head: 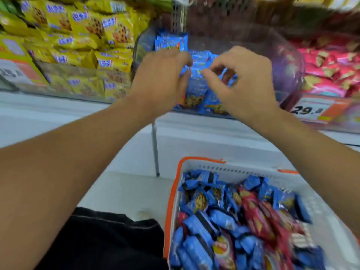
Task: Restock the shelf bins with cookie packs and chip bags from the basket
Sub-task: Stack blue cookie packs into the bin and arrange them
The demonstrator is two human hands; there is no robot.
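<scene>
Shelf — white, carrying three clear bins side by side. Left bin: yellow cookie packs, heaped full. Middle bin: blue cookie packs, stood in a short row at its left side, the right part bare. Right bin: pink bags, price tag on its front.

Basket — white with orange rim, on the floor just below the shelf, holding loose blue packs, red packs and a chip bag.

Left hand and right hand — both reach into the middle bin, fingers curled in a narrow grip on one blue pack between them.

Handling note, as judgement: seat the pack upright against the standing row, face outward, then fill rightward. The bin's front wall stands between wrists and packs; motion blur hides exact finger contact.
</scene>
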